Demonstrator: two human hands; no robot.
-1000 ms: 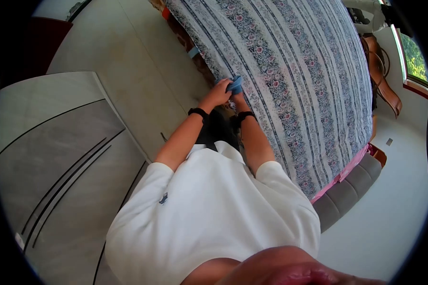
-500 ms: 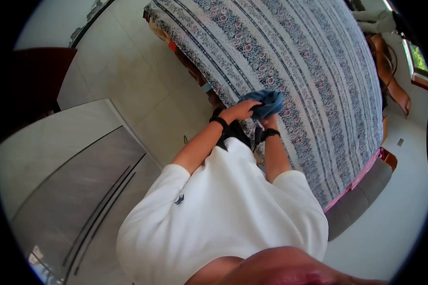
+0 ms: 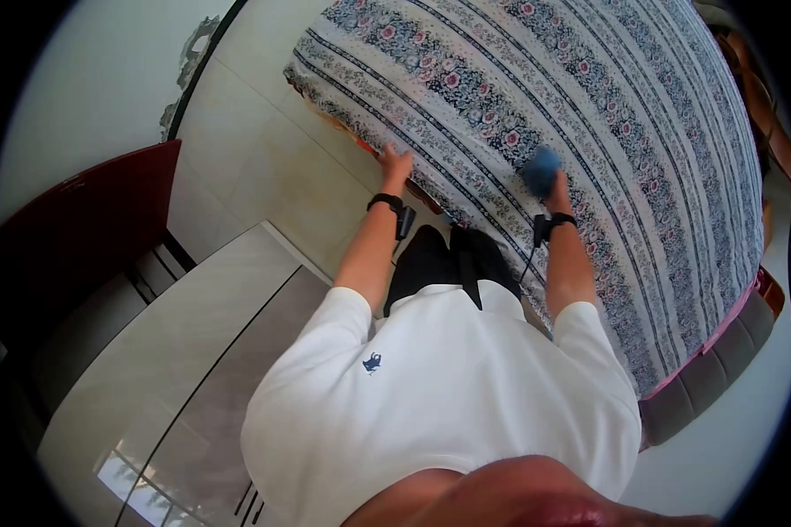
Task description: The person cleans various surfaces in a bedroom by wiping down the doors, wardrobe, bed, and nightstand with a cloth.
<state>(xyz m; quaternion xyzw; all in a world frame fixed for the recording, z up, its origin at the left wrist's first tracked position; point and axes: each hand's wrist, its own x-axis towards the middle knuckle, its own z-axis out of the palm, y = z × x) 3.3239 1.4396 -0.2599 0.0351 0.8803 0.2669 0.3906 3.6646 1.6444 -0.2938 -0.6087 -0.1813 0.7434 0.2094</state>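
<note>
Up on the bed, the blue cloth [image 3: 542,169], slightly blurred, bunched into a rounded bundle over the floral-striped bedspread [image 3: 624,220], in from the near edge. Resting on the fabric or lifted off it, cannot tell. Clamped firmly in the right hand [image 3: 556,193], gripped at the near end, fingertips hidden by the bundle. Across now to the left hand [image 3: 395,165]: fingers apart, well away from the cloth, out at the bedspread's border, near an orange-red patch [image 3: 365,146] just below it. Touching there or just above, impossible to say. On both wrists, black straps [image 3: 384,201] with a small black box [image 3: 404,222] apiece. Between the forearms, black trousers [image 3: 453,263]; nearer, a white short-sleeved shirt [image 3: 466,378], navy emblem [image 3: 372,363] on the left chest. Out to the right, pink fabric [image 3: 699,351] along the bed's end, right beside a grey padded headboard [image 3: 712,378]. Over on the left, pale floor tiles [image 3: 246,114], a glossy grey panel [image 3: 237,351] with black lines and a bright reflection, dark red wooden furniture [image 3: 88,202], and a pale wall [image 3: 88,88], flaking near the floor.
</note>
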